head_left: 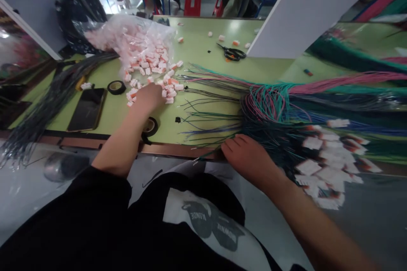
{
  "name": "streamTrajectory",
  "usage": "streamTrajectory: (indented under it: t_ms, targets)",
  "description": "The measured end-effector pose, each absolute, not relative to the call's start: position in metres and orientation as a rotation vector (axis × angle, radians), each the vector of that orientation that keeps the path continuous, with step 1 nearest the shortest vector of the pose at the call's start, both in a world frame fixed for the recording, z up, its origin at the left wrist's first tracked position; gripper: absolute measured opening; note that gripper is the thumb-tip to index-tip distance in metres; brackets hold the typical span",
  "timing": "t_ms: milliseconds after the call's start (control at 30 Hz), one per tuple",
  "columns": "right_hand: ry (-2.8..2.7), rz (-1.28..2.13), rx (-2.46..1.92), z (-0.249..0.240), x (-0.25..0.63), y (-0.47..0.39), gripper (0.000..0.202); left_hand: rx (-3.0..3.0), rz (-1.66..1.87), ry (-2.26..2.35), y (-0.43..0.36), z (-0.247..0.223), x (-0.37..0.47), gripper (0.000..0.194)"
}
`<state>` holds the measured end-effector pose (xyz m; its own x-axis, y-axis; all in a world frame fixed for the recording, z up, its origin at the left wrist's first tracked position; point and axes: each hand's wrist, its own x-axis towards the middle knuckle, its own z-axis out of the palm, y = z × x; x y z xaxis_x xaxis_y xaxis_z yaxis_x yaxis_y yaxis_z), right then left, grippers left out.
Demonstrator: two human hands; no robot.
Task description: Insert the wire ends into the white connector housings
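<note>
Head view: hands apart — left hand [150, 96] among loose connectors [171, 89], right hand [246, 154] at the wires [270, 103] by the surface [197, 53] edge; grips cannot be told. Clustered housings [332, 159] appear fitted; many wires show bare ends. Clear bag [119, 34] — connectors inside, spilling out.

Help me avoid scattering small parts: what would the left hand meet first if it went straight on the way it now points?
Likely the white-and-orange connectors just beyond the fingers of the left hand; depth is unclear, and it may already touch some.
</note>
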<state>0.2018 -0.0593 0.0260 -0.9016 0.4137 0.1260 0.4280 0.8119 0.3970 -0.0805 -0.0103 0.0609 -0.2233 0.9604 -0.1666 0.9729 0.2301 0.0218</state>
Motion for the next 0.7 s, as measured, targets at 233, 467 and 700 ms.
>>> streamTrajectory:
  t_ms: [233,467,700]
  targets:
    - [-2.776,-0.313,-0.942,0.014,0.215,-0.044,0.016,1.794,0.014,2.348,0.003,0.048,-0.087,0.031]
    - [-2.333,-0.045,-0.918,0.001,0.211,-0.039,0.015,1.851,0.153,2.288,0.005,0.047,-0.096,0.032]
    - [-2.376,0.048,-0.827,0.01,0.177,-0.048,0.018,2.013,0.131,2.217,0.005,0.041,-0.086,0.031]
